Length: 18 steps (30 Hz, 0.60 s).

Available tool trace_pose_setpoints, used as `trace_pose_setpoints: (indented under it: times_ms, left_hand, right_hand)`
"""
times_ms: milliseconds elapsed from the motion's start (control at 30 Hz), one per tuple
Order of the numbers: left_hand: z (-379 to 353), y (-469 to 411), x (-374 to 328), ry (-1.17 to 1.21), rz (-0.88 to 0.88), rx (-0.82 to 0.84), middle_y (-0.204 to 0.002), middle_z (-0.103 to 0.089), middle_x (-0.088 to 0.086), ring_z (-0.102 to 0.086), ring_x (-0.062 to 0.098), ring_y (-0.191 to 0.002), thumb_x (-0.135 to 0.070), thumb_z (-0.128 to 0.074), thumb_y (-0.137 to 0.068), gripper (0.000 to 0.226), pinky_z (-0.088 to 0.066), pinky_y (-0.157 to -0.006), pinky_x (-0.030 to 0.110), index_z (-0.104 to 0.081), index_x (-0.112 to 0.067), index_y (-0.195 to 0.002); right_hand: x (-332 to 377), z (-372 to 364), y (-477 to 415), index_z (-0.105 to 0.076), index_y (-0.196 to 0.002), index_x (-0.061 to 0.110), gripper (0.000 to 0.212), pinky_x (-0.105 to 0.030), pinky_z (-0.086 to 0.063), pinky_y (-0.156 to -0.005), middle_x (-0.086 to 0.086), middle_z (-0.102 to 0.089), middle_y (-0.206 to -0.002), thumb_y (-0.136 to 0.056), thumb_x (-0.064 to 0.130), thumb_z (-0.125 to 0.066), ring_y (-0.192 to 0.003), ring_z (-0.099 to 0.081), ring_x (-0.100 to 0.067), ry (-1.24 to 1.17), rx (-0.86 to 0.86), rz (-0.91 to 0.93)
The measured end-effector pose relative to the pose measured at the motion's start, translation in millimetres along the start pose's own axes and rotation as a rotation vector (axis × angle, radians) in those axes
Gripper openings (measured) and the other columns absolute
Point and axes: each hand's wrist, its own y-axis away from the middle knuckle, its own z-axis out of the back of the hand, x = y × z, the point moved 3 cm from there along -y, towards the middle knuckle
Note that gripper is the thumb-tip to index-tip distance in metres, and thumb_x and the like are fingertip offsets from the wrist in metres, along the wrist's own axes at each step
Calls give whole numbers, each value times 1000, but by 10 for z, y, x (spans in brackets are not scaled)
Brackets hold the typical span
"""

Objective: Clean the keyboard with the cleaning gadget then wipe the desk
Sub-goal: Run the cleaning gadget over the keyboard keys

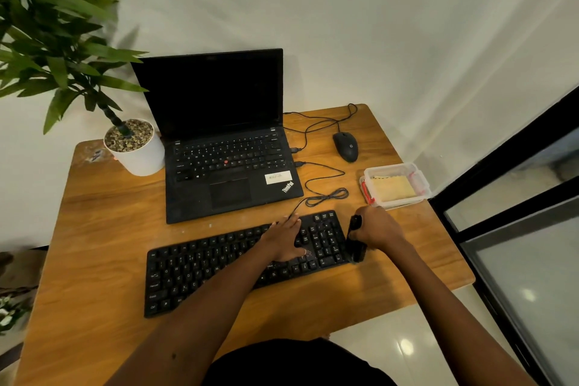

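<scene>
Black keyboard (pixel 219 266) lying slantwise on the near half of the wooden table (pixel 109 229), right end farther from the body than the left. Left hand (pixel 286 238) flat on the keys just left of the number pad, fingers straight and slightly spread, gripping nothing. Right hand (pixel 379 227) curled round the black cleaning gadget (pixel 355 240), holding it lengthwise along the right edge of the keyboard, lower end at the near corner of the number pad; contact with the keys not discernible.

Behind the keyboard, open black laptop (pixel 225 150) with dark screen and a white label beside the touchpad. Two cables plugged into its right side; one bundled into a coil (pixel 326 196) between laptop and keyboard. Black mouse (pixel 345 146) to the right of the laptop, well apart from both hands. Clear plastic box (pixel 416 180) with red clips near the right table edge, just beyond the right hand, holding a yellow cloth (pixel 393 188). White pot (pixel 141 160) with pebbles and a green plant at the far left corner, touching or just beside the laptop.
</scene>
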Motion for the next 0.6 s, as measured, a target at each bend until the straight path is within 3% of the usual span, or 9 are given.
trace_pose_setpoints:
  times_ms: [67,167,300,467,600]
  left_hand:
    - [-1,0,-7,5,0,-2,-158,13,6,8,24,-146,-45,-46,-94,83,-2,-118,42,1,-7,-150]
    - [-2,4,-13,6,3,-2,-158,13,6,8,25,-146,-46,-46,-94,83,-3,-118,43,1,-7,-150]
    - [19,15,-18,16,3,-4,-158,12,6,8,25,-146,-45,-47,-94,83,-2,-118,43,0,-7,-150]
    - [29,13,-9,0,-1,-5,-158,12,7,7,25,-146,-45,-47,-94,83,-3,-118,43,0,-7,-150]
    - [14,8,-1,3,-2,-2,-158,13,6,8,25,-146,-46,-47,-94,84,-3,-118,43,1,-7,-150]
  right_hand:
    - [79,33,-78,-62,-94,6,27,-37,-56,-67,-15,-68,-93,-74,20,-72,-80,-66,-30,-46,-6,-3]
    - [233,38,-187,-56,-106,8,33,-40,-54,-77,-15,-66,-101,-80,24,-69,-95,-63,-31,-107,-175,6]
    - [328,24,-238,-50,-111,6,36,-40,-51,-78,-17,-64,-107,-85,26,-65,-101,-60,-32,-166,-339,46]
    - [127,-23,-83,-56,-109,7,36,-38,-52,-73,-15,-67,-99,-81,26,-69,-94,-63,-31,-169,-266,87]
    - [-69,-138,219,-60,-96,9,25,-32,-48,-60,-11,-68,-88,-79,23,-71,-81,-64,-26,-118,-186,92]
